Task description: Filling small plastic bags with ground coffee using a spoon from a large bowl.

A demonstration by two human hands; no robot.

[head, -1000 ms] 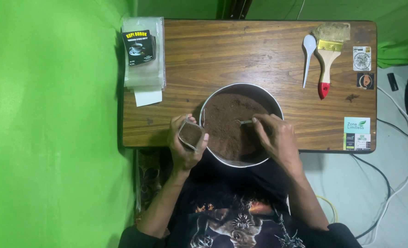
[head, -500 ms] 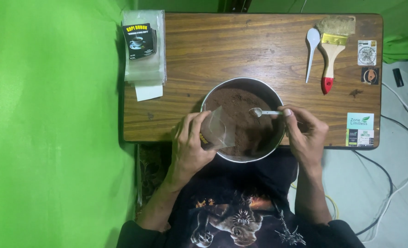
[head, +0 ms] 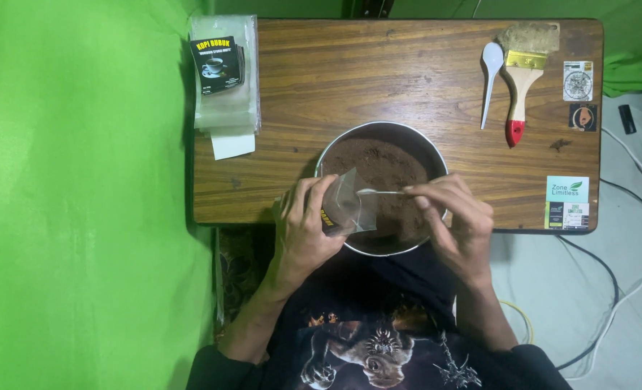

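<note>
Left hand (head: 308, 230) grips a small clear bag (head: 346, 209) over the near rim of the bowl (head: 429, 148) of brown powder on the tabletop (head: 379, 72). Right hand (head: 457, 224) pinches a small spoon (head: 380, 192), its tip at the bag's mouth.

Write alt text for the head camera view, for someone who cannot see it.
Seen from above, a person's left hand holds a small clear pouch over a metal bowl of brown powder, while the right hand brings a small spoon to its opening. A stack of pouches, white spoon and paintbrush lie on the wooden table.
</note>
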